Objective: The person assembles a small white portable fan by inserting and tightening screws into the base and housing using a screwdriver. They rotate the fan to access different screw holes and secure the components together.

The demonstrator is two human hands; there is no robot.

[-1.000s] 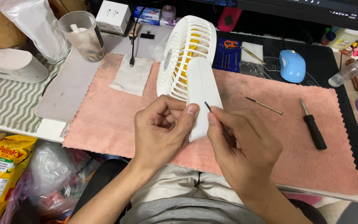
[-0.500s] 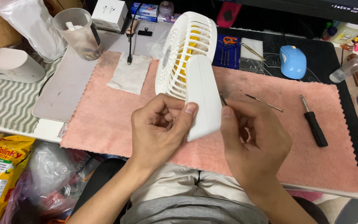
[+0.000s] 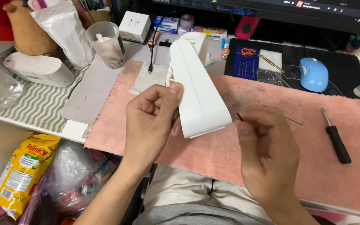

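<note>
The white fan body [image 3: 198,93] is lifted over the pink towel [image 3: 271,100] near the bench's front edge, gripped by the left hand [image 3: 153,121]. The right hand [image 3: 263,146] pinches a thin dark pin [image 3: 239,117] just beside its base, not yet inserted. A black screwdriver [image 3: 336,137] lies unused toward the right edge.

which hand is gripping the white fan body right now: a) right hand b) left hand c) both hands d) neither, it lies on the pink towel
b: the left hand grips the white fan body by its edge, above the pink towel, while the right hand pinches a thin dark tool beside it.
</note>
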